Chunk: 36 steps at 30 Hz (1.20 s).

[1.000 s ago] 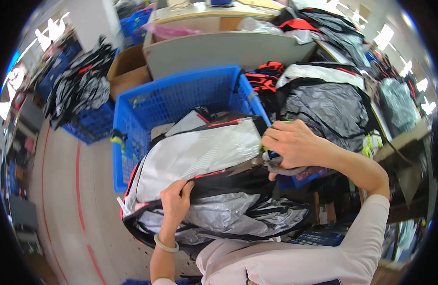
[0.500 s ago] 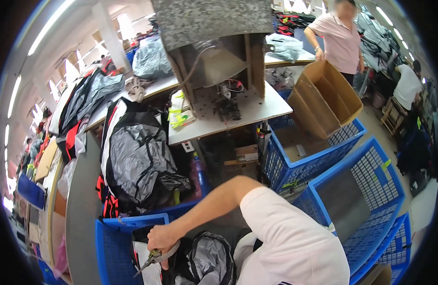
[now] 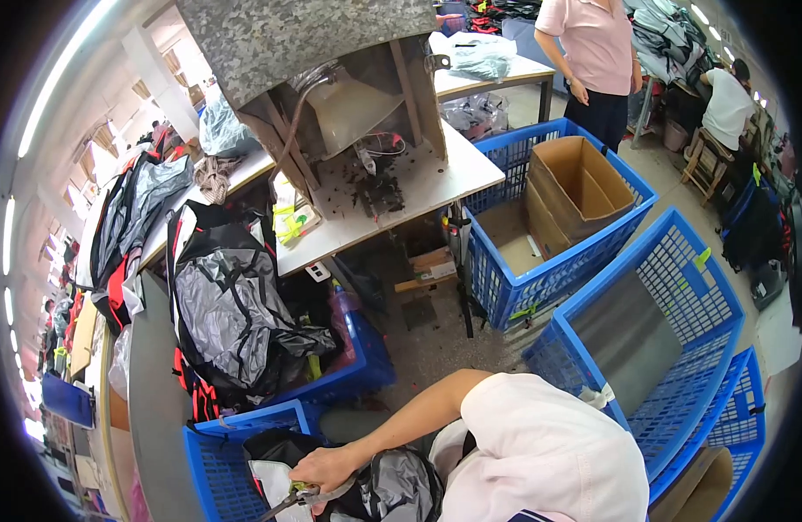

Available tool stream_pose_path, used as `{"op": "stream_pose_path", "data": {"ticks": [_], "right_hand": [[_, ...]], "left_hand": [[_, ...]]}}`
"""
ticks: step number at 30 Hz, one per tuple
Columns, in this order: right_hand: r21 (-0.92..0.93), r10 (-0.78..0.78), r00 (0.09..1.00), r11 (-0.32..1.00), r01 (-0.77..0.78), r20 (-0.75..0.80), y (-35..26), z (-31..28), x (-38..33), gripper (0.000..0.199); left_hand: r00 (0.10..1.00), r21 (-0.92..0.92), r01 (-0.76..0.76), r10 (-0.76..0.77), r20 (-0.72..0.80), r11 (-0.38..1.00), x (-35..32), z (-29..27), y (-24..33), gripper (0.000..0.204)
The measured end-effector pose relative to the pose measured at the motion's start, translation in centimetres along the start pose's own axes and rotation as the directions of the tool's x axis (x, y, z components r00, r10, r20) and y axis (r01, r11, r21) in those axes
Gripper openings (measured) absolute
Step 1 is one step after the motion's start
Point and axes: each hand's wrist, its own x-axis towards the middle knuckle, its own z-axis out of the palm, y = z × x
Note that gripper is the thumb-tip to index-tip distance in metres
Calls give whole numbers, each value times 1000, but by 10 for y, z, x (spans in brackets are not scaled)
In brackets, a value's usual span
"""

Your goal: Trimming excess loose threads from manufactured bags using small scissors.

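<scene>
My right hand (image 3: 327, 470) reaches left across the lower part of the view, its fingers closed round a pair of scissors (image 3: 288, 502). The blades point down and left, and the hand hides part of the handles. Below and beside the hand lies black and silver fabric (image 3: 399, 483) with white panels, looking like sewn bag pieces. The fabric is partly inside a blue plastic crate (image 3: 201, 457) at the lower left. My left hand is out of sight.
Ahead, a white table (image 3: 453, 183) carries a metal-hooded housing (image 3: 305, 39). Silver-black bags (image 3: 235, 304) fill another crate at left. On the right, a blue crate (image 3: 557, 252) holds a cardboard box (image 3: 562, 196); more crates (image 3: 623, 409) lean nearer. A person in pink (image 3: 597, 52) stands behind.
My view has shifted, and my right hand with the scissors sits lower and farther right in it. The cardboard box has dropped from a tilt into the crate; the standing person's hand is away from it.
</scene>
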Motion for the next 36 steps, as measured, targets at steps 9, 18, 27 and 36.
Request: {"op": "stream_pose_path", "data": {"ticks": [9, 18, 27, 36], "right_hand": [[57, 33, 999, 998, -32, -28, -10, 0, -13, 67], [62, 28, 996, 998, -22, -85, -1, 8, -14, 66], [123, 49, 996, 992, -39, -79, 0, 11, -16, 63], [128, 77, 993, 990, -66, -87, 5, 17, -14, 60]], "left_hand": [[998, 11, -38, 38, -43, 999, -10, -1, -11, 33], [996, 53, -59, 62, -68, 997, -17, -4, -21, 31], [991, 72, -41, 49, -122, 997, -23, 2, -35, 30], [981, 30, -26, 31, -190, 999, -26, 34, -37, 30]]}}
